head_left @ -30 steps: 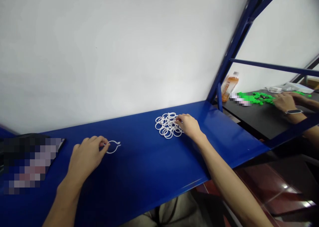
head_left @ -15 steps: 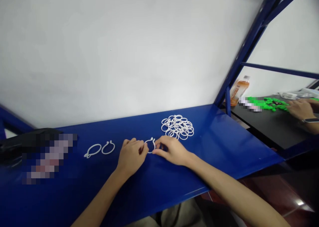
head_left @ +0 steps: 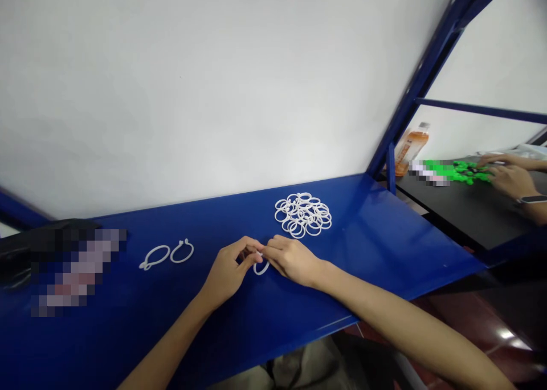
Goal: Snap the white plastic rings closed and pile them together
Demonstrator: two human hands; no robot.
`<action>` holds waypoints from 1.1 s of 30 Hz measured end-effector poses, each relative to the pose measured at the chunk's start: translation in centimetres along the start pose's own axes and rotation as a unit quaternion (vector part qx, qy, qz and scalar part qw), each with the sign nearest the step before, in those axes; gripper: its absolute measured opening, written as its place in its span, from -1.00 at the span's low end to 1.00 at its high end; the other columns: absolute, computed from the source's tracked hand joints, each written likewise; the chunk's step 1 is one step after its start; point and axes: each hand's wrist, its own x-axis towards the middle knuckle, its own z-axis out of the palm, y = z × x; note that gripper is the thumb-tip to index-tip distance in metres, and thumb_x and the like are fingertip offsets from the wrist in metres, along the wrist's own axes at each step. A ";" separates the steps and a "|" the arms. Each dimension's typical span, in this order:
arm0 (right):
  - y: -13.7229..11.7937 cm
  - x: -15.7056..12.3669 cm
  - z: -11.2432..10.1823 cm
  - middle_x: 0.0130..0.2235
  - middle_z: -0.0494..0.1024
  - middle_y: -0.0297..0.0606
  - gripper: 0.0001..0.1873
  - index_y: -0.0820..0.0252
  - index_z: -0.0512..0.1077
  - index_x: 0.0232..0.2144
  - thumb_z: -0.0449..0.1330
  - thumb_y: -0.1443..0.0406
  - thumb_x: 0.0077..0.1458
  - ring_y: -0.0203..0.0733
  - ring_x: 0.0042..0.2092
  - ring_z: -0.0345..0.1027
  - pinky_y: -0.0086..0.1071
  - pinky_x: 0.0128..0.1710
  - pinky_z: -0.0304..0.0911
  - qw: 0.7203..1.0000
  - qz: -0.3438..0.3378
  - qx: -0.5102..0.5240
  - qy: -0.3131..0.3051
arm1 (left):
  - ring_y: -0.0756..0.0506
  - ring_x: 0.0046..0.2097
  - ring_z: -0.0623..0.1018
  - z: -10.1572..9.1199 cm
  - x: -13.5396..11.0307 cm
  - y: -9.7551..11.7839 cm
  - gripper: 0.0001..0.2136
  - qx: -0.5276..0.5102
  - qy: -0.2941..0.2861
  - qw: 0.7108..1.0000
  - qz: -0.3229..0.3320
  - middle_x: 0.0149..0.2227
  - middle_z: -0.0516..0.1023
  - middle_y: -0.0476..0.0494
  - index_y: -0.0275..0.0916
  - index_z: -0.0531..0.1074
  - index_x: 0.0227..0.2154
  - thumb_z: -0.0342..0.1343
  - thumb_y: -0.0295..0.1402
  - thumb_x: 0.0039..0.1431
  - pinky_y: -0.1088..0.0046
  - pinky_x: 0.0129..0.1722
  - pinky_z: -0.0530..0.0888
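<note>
Between my hands is a white plastic ring (head_left: 260, 273), its lower arc showing above the blue table (head_left: 222, 333). The fingers of my left hand (head_left: 228, 267) pinch it at the upper left. My right hand (head_left: 294, 260) closes on its upper right side, and the fingertips of both hands meet there. Those fingers hide the ring's ends. To the left lie two more white rings: one with its knobbed ends apart (head_left: 182, 261), the other with its ends joined (head_left: 156, 262). A pile of similar rings (head_left: 302, 214) rests behind my right hand.
A black plastic bag (head_left: 43, 247) lies at the table's left. Blue metal posts (head_left: 421, 88) stand on the right. Beyond them, another person's hands (head_left: 513, 179) handle bright green pieces (head_left: 464, 172) on a black table (head_left: 453, 210), near an orange drink bottle (head_left: 412, 147).
My hands have come together over the ring, and the fingers now cover its upper ends. The ring has turned and sits slightly lower in view. The other person's hands have moved left.
</note>
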 end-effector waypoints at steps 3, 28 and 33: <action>-0.2 -0.1 -0.3 -0.32 0.46 -0.17 -0.71 0.36 0.43 -0.09 -0.08 0.39 0.41 -0.17 -0.30 0.23 -0.34 -0.30 0.19 0.998 -0.045 -0.041 -0.016 | -0.01 -0.42 0.49 -0.2 -0.2 -0.3 -0.89 -0.016 0.005 1.000 -0.012 -0.48 0.55 0.08 -0.14 0.51 -0.34 0.13 -0.26 0.16 0.46 -0.33 0.41; -0.5 -0.2 -0.7 -0.34 0.43 -0.19 -0.77 0.32 0.40 -0.13 -0.05 0.43 0.37 -0.18 -0.33 0.21 -0.35 -0.33 0.18 0.998 -0.060 -0.036 0.009 | 0.00 -0.44 0.48 -0.6 0.1 -0.5 -0.88 0.011 0.039 0.999 0.029 -0.50 0.53 0.07 -0.16 0.51 -0.39 0.15 -0.26 0.16 0.48 -0.35 0.42; -0.9 -0.4 -0.8 -0.35 0.43 -0.18 -0.73 0.34 0.40 -0.13 -0.10 0.43 0.39 -0.16 -0.34 0.20 -0.32 -0.33 0.18 0.994 -0.088 -0.063 0.025 | -0.03 -0.42 0.50 -0.8 -0.2 -0.3 -0.91 0.007 0.023 0.999 0.023 -0.50 0.56 0.04 -0.17 0.51 -0.41 0.18 -0.29 0.11 0.44 -0.32 0.43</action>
